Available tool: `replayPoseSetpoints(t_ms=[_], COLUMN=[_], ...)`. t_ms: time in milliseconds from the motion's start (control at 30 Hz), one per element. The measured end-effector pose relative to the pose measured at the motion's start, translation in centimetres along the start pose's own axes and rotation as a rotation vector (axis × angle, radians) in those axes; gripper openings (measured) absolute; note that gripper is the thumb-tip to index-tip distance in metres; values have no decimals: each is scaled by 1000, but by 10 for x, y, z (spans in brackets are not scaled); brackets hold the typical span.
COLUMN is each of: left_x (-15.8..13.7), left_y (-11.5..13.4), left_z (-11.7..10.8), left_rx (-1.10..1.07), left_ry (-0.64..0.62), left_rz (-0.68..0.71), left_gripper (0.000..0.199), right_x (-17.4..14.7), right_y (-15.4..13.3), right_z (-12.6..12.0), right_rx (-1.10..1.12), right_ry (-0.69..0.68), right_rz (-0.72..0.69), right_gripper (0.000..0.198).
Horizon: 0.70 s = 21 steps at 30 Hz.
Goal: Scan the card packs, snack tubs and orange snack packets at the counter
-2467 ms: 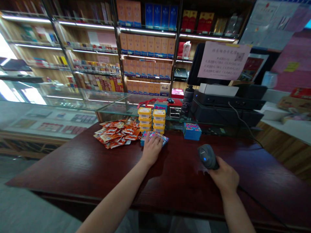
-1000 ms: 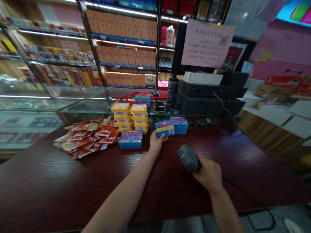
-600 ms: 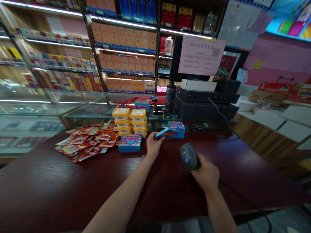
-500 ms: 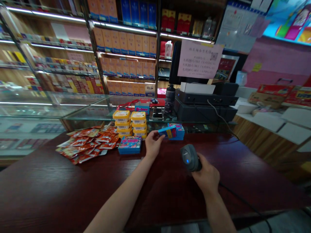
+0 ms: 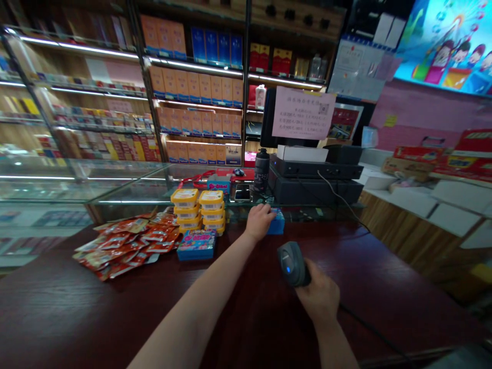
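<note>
One scanner (image 5: 291, 264) is gripped by the right hand (image 5: 320, 293), and at the scanner's eleven o'clock on the desk (image 5: 92, 318), a blue stack (image 5: 277, 224), liable to be skewed by an uneven push, is partly covered by the left hand (image 5: 260, 221), whose grip cannot be told.

Handwritten pink sign (image 5: 302, 117) on monitor (image 5: 268, 117) lists 200元, 300元, 500元 w/ QR code (image 5: 324, 108); other txt too blurry.

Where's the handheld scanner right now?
In the head view, right of centre: the handheld scanner is in the right hand over the dark red table, nearer the camera than the blue stack at the left hand.
</note>
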State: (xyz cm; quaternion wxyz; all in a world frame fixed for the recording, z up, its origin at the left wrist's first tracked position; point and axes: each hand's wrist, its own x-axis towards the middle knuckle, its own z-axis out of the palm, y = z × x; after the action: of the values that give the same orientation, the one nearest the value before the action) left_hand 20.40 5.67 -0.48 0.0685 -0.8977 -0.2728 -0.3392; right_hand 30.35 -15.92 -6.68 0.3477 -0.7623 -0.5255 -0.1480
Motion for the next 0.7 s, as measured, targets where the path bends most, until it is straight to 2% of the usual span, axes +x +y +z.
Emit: replayPoseSetpoints(t_ms=[100,167,267,367,500,700], left_x=[0,-5,-16,-25,-26,-21], left_y=[1,-2,-11,-21,-25,-18], left_z=[16,23,31,37,43,47], left_rx=[-80,-126,-204,-386,-544,-513], left_ry=[-55,-35,145,275,309,302], left_rz=[-30,-62,-257,-453,-478,-496], left_gripper=[19,24,31,25,21,20], right_x=[0,1,1,1,2,3], right_y=[0,1,2,2,1,-1], right_z=[1,2,2,2,0,-2], right_rx=[-10,-8,5,9,-5,-5], right_ry=[-2,-7,-6,-4,-20,-42], right_rz=[0,-3,-9,-9,1,-2], right_gripper=[33,34,33,33,32,32])
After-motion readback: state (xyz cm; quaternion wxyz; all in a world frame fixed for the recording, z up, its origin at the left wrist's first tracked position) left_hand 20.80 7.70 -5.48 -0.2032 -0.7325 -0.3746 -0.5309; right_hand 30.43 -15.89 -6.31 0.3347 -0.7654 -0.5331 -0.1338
